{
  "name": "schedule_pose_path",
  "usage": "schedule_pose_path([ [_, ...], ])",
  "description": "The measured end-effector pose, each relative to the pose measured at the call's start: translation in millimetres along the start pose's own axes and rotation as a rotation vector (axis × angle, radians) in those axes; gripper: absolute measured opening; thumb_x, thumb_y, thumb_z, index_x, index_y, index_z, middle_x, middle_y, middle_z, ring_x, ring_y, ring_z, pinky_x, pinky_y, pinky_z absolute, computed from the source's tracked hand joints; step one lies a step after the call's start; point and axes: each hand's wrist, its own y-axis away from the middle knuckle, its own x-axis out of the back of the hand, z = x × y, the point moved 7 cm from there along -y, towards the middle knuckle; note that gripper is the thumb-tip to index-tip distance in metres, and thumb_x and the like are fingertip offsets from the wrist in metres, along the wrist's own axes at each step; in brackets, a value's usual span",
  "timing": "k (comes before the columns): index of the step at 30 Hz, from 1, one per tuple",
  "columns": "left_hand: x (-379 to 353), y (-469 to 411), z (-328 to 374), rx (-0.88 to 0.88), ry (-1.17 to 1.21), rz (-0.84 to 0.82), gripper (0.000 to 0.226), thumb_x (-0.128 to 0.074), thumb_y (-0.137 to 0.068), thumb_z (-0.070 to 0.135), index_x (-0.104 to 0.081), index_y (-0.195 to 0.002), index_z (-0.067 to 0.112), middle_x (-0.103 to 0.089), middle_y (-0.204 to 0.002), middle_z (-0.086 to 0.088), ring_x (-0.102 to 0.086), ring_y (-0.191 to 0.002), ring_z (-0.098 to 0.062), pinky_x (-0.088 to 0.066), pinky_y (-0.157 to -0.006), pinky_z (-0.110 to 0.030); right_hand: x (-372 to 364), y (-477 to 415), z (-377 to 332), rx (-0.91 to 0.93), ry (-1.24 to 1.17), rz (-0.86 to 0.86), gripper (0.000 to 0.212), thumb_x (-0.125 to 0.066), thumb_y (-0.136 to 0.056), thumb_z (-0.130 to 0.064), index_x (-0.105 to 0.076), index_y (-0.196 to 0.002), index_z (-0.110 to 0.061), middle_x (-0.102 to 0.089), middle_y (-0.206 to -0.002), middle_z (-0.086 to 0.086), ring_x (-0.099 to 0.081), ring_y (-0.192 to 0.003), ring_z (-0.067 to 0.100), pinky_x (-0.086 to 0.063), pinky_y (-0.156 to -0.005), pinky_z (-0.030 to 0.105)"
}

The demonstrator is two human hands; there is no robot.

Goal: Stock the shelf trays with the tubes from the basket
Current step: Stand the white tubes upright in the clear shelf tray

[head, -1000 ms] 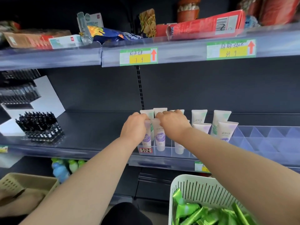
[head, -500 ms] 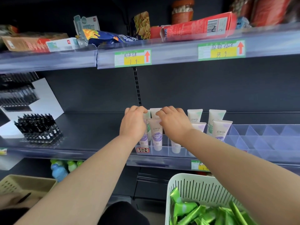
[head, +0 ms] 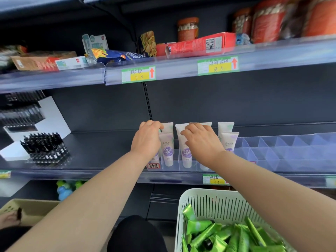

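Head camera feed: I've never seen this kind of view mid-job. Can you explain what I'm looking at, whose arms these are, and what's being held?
There is no machine here. A person wears one wide-angle camera on the head, looking forward and down, so the two bare arms are that person's own.

The left hand and right hand both reach to white tubes with purple labels standing upright in a clear divided shelf tray. Fingers rest on the tube tops; whether either hand truly grips a tube I cannot tell. The tray compartments to the right hold nothing.

Bottom right is a white slotted basket of green tubes. A rack of black pens stands on the shelf to the left, and snack packs sit on the shelf above.
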Motion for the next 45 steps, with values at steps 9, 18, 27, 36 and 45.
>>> schedule_pose_path([
  [9, 3, 7, 0, 0.015, -0.022, -0.009, 0.044, -0.053, -0.089, -0.005, -0.055, -0.127, 0.017, -0.055, -0.127, -0.001, -0.044, -0.119, -0.020, -0.048, -0.079, -0.036, -5, 18, -2, 0.016, -0.019, -0.031, 0.046, -0.061, -0.085, -0.015, -0.048, -0.129, -0.021, -0.049, -0.132, 0.002, -0.041, -0.125, 0.023, -0.034, -0.102, 0.038],
  [18, -1, 6, -6, 0.036, 0.014, -0.018, 0.046, -0.050, -0.088, -0.006, -0.055, -0.126, 0.017, -0.054, -0.128, 0.000, -0.044, -0.118, -0.019, -0.047, -0.079, -0.036, -13, 23, -3, 0.018, -0.041, -0.041, 0.043, -0.055, -0.085, -0.009, -0.050, -0.126, -0.021, -0.052, -0.126, 0.001, -0.045, -0.116, 0.024, -0.038, -0.093, 0.037],
  [27, -15, 26, 25, -0.033, 0.005, -0.091, 0.036, -0.048, -0.094, 0.004, -0.056, -0.126, 0.017, -0.054, -0.131, 0.001, -0.043, -0.121, -0.018, -0.043, -0.084, -0.033, -32, 75, 8, 0.009, -0.028, -0.133, 0.038, -0.057, -0.088, -0.015, -0.051, -0.125, -0.022, -0.052, -0.124, 0.000, -0.046, -0.114, 0.023, -0.040, -0.090, 0.036],
  [36, -35, 34, 76, -0.125, -0.003, -0.168, 0.030, -0.049, -0.096, 0.011, -0.056, -0.124, 0.018, -0.054, -0.130, 0.002, -0.043, -0.123, -0.018, -0.045, -0.091, -0.035, -28, 116, 57, -0.093, -0.002, -0.179, 0.037, -0.055, -0.089, -0.015, -0.051, -0.124, -0.024, -0.054, -0.122, -0.003, -0.048, -0.112, 0.021, -0.041, -0.088, 0.034],
  [45, -98, 60, 110, -0.221, -0.084, -0.336, 0.035, -0.053, -0.095, 0.012, -0.054, -0.129, 0.015, -0.053, -0.129, -0.003, -0.045, -0.121, -0.023, -0.045, -0.095, -0.039, -47, 137, 92, -0.196, -0.034, -0.238, 0.039, -0.052, -0.091, -0.017, -0.047, -0.130, -0.022, -0.051, -0.128, -0.002, -0.044, -0.117, 0.020, -0.038, -0.095, 0.033],
])
